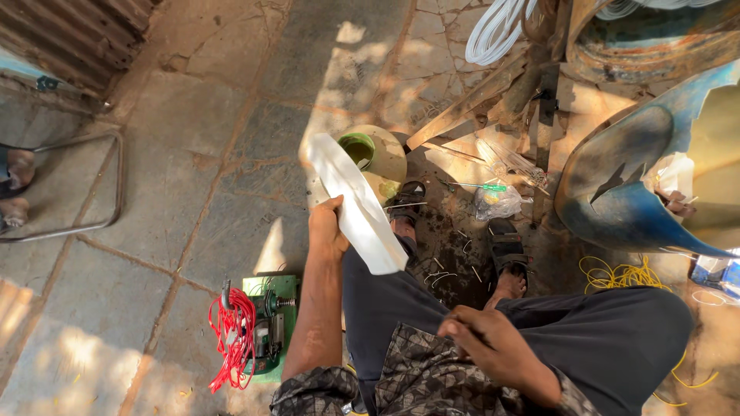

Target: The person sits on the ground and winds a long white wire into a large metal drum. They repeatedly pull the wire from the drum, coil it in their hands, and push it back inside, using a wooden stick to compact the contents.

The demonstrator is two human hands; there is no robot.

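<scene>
At the far left a bent metal tube frame (92,185) stands on the stone floor (169,200), with bare paving open between it and the seated person. Nearer, a green base plate (271,308) carries a small winding device with a spindle, and a bunch of red wire (231,339) hangs off its left side. The left hand (327,227) is raised on an outstretched arm, fingers and thumb clamped on the edge of a long white sheet (356,202), which tilts up and away over the left knee. Just behind the sheet sits a round pale spool (385,150) with a green-lined hollow at its centre; what lies in it cannot be made out. The right hand (493,347) rests over the right thigh on dark trousers, fingers curled together; whether they pinch anything is not clear. Ahead of the sandalled feet lie a clear plastic bag (497,202) of small parts and a green-handled screwdriver (482,186). At right a broken blue tub (617,208) holds a crumpled white bag, with yellow wire (617,276) on the floor before it.
</scene>
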